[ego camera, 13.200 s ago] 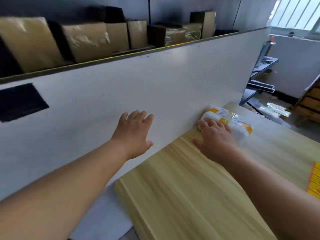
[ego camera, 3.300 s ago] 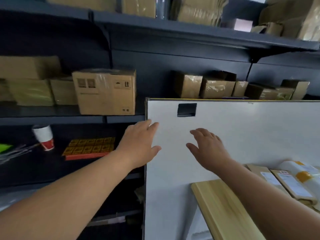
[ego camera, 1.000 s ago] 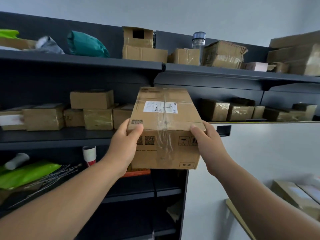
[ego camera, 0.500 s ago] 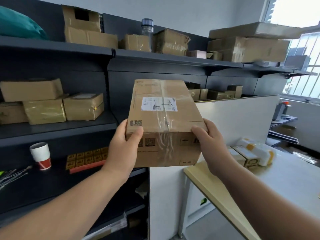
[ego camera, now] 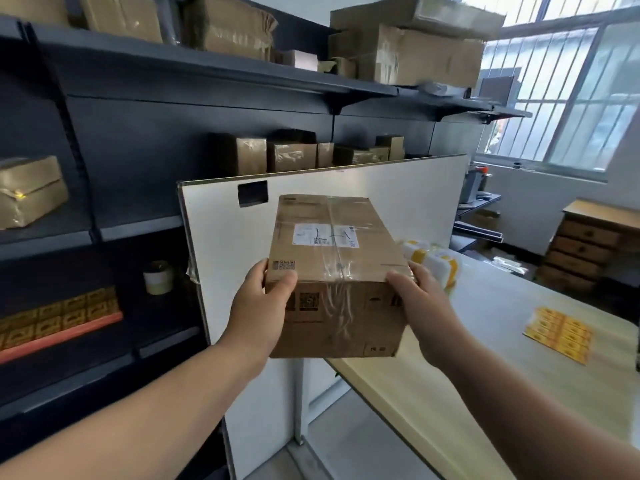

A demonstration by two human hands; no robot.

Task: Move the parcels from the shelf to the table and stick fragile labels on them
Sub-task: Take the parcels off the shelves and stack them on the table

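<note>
**Brown cardboard parcel held in both hands beside the table**

The brown cardboard parcel (ego camera: 332, 271), a rectangular taped box, is in the air in front of a white upright panel (ego camera: 398, 195), at the left end of the pale wood-topped table (ego camera: 502, 306). Its long axis runs away from the person towards the panel. One short end faces the camera and the top face is tipped into view.

A white shipping label (ego camera: 323, 235) lies on the top with black handwritten strokes across it; its print is too small to read. A small QR-code sticker (ego camera: 285, 265) sits at the near left corner of the top. The near end carries another printed code, handling symbols and two small characters at the lower right, none legible. Clear tape runs along the long axis and down the near end.

The left hand (ego camera: 258, 306) grips the near left corner, its thumb laid over the top edge beside the sticker. The right hand (ego camera: 420, 306) grips the near right corner with its thumb on the top edge and its fingers out of sight round the side.

On the table behind the box lies a white parcel with yellow tape (ego camera: 433, 261), and to the right a sheet of yellow-orange labels (ego camera: 557, 334). A dark metal shelf unit (ego camera: 138, 230) to the left holds more brown boxes (ego camera: 287, 155) and a roll of tape (ego camera: 158, 277). A wooden chest of drawers (ego camera: 588, 244) stands under the window.
</note>
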